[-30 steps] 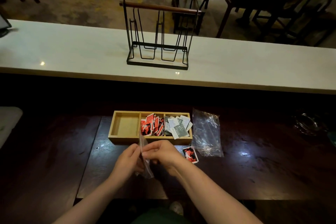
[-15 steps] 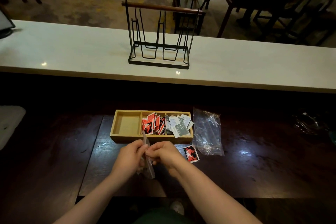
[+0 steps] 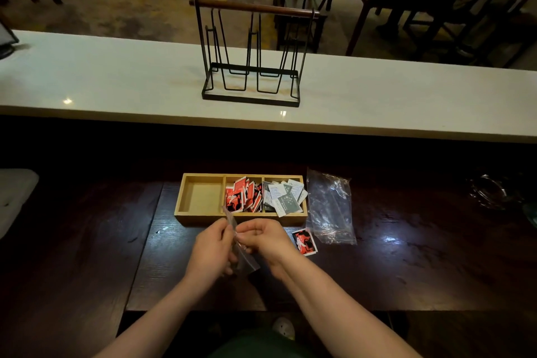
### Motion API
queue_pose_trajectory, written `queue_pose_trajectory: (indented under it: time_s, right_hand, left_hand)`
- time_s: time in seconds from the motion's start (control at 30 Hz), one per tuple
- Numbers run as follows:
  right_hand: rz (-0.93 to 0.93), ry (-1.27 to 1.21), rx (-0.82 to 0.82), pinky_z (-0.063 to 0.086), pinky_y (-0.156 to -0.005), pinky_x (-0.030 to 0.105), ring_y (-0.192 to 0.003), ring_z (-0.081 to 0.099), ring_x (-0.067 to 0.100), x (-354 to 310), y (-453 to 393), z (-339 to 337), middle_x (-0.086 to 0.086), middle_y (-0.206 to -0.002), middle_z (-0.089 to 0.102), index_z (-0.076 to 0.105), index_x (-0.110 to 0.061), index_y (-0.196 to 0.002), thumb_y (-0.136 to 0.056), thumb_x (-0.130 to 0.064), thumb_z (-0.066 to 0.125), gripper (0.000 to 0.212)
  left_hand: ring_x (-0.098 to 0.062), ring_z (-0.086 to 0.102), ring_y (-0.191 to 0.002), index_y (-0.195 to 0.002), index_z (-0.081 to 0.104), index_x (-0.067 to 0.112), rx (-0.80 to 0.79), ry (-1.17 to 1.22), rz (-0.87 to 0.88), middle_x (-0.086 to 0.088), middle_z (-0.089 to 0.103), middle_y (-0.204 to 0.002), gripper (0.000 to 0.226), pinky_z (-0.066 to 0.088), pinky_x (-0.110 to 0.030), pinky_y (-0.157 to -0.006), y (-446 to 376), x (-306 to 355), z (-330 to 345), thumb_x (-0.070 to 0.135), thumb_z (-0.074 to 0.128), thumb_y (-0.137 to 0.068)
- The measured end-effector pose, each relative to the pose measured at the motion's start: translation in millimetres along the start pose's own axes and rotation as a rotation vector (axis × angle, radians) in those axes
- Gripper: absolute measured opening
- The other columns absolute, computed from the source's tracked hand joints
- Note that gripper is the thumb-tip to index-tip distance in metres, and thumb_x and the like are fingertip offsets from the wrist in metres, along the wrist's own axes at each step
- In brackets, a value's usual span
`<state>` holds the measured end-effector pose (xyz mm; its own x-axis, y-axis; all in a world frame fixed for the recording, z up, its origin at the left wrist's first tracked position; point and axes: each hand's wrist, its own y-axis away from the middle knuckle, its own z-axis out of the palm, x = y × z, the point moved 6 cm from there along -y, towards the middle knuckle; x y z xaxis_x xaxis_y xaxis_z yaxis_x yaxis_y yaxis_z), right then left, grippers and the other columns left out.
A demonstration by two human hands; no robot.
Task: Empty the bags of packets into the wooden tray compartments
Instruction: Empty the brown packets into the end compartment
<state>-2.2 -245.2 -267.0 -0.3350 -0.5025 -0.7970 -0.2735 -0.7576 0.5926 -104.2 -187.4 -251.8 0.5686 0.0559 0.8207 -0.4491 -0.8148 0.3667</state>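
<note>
A wooden tray [image 3: 203, 217] with three compartments lies on the dark table. Its left compartment holds nothing, the middle one holds red packets [image 3: 242, 195], the right one holds grey and white packets [image 3: 283, 196]. Just in front of the tray, my left hand [image 3: 210, 250] and my right hand [image 3: 264, 238] both pinch a small clear plastic bag [image 3: 242, 253] between them; I cannot tell what it contains. One red packet [image 3: 304, 241] lies loose on the table right of my right hand. An empty clear bag [image 3: 329, 209] lies right of the tray.
A black wire rack [image 3: 251, 52] with a wooden handle stands on the white counter [image 3: 116, 81] behind the table. A glass ashtray [image 3: 491, 192] sits at the far right of the table. Chairs and tables fill the room beyond.
Both hands stay at the small bag in front of the tray, shifting only slightly. The bag's top now sticks up between my fingers.
</note>
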Motion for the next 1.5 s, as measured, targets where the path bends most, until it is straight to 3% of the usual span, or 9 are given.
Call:
queue_pose_trajectory:
  time_s: [0.27, 0.43, 0.63, 0.77, 0.9, 1.0, 1.07, 1.27, 1.5]
  right_hand:
    - [0.069, -0.09, -0.053, 0.05, -0.064, 0.019, -0.072, 0.06, 0.013, -1, 2, 2, 0.006, -0.081, 0.064, 0.061, 0.006, -0.114, -0.089, 0.003, 0.056, 0.026]
    - [0.051, 0.044, -0.059, 0.047, -0.052, 0.015, -0.063, 0.055, 0.01, -2, 0, 0, 0.004, -0.074, 0.061, 0.065, 0.004, -0.102, -0.09, -0.003, 0.057, 0.016]
    - [0.077, -0.041, -0.134, 0.046, -0.06, 0.021, -0.065, 0.054, 0.013, 2, -3, 3, 0.004, -0.073, 0.059, 0.066, 0.0, -0.095, -0.095, -0.009, 0.051, 0.018]
    - [-0.044, 0.188, 0.003, 0.047, -0.058, 0.019, -0.062, 0.054, 0.012, -3, -4, 4, 0.005, -0.07, 0.058, 0.066, 0.003, -0.096, -0.094, -0.009, 0.052, 0.018]
    - [-0.143, 0.474, 0.153, 0.055, -0.08, 0.036, -0.084, 0.065, 0.018, -9, -6, 2, 0.006, -0.087, 0.069, 0.07, -0.016, -0.09, -0.084, -0.008, 0.058, 0.016]
    - [-0.112, 0.374, 0.104, 0.054, -0.074, 0.027, -0.078, 0.063, 0.012, -6, -5, 0, 0.002, -0.08, 0.065, 0.068, -0.013, -0.092, -0.084, -0.004, 0.061, 0.014]
    - [-0.108, 0.367, 0.101, 0.054, -0.073, 0.025, -0.078, 0.063, 0.012, -7, -4, -3, 0.0, -0.081, 0.065, 0.068, -0.013, -0.092, -0.085, -0.006, 0.062, 0.012]
    - [-0.278, 0.791, 0.223, 0.035, -0.055, 0.008, -0.069, 0.052, 0.0, -18, -2, -1, -0.001, -0.09, 0.067, 0.07, -0.015, -0.088, -0.087, -0.013, 0.059, 0.011]
    - [-0.282, 0.893, 0.403, 0.052, -0.073, 0.025, -0.079, 0.058, 0.013, -27, -5, -50, 0.0, -0.087, 0.059, 0.059, -0.014, -0.08, -0.084, -0.003, 0.058, 0.012]
  left_hand:
    - [-0.015, 0.057, -0.042, -0.081, 0.057, 0.015, 0.002, 0.086, 0.016, -0.008, 0.059, -0.057, 0.023, 0.052, -0.034, -0.041, 3, -2, 0, 0.018, 0.042, -0.098]
    - [-0.023, 0.065, -0.055, -0.08, 0.055, 0.017, -0.04, 0.072, 0.027, -0.013, 0.066, -0.07, 0.022, 0.055, -0.041, -0.043, 1, -4, -1, 0.019, 0.042, -0.098]
    - [-0.018, 0.067, -0.055, -0.082, 0.057, 0.017, -0.068, 0.036, 0.021, -0.01, 0.067, -0.074, 0.021, 0.051, -0.029, -0.036, -4, 2, -5, 0.015, 0.043, -0.097]
    - [-0.024, 0.068, -0.058, -0.081, 0.055, 0.012, -0.052, 0.067, -0.045, -0.01, 0.066, -0.072, 0.021, 0.051, -0.032, -0.035, -2, -3, -2, 0.025, 0.047, -0.096]
    - [-0.005, 0.061, -0.046, -0.074, 0.045, 0.015, 0.001, -0.059, -0.013, -0.005, 0.059, -0.063, 0.028, 0.04, -0.015, -0.033, 0, 2, 5, 0.034, 0.051, -0.094]
    - [-0.011, 0.06, -0.049, -0.072, 0.044, 0.027, 0.051, -0.18, 0.052, -0.002, 0.06, -0.065, 0.025, 0.045, -0.018, -0.037, -5, 1, 3, 0.029, 0.045, -0.097]
    - [-0.018, 0.061, -0.053, -0.073, 0.042, 0.026, 0.037, -0.247, 0.062, -0.001, 0.061, -0.064, 0.024, 0.055, -0.035, -0.049, -7, -2, 3, 0.031, 0.042, -0.097]
    - [-0.022, 0.056, -0.07, -0.077, 0.036, 0.028, 0.002, -0.508, 0.162, 0.006, 0.049, -0.07, 0.021, 0.046, -0.039, -0.062, -4, 1, 8, 0.03, 0.038, -0.098]
    - [-0.014, 0.046, -0.055, -0.071, 0.034, 0.024, 0.044, -0.659, 0.186, 0.005, 0.048, -0.061, 0.027, 0.035, -0.034, -0.052, 1, 2, -26, 0.032, 0.038, -0.096]
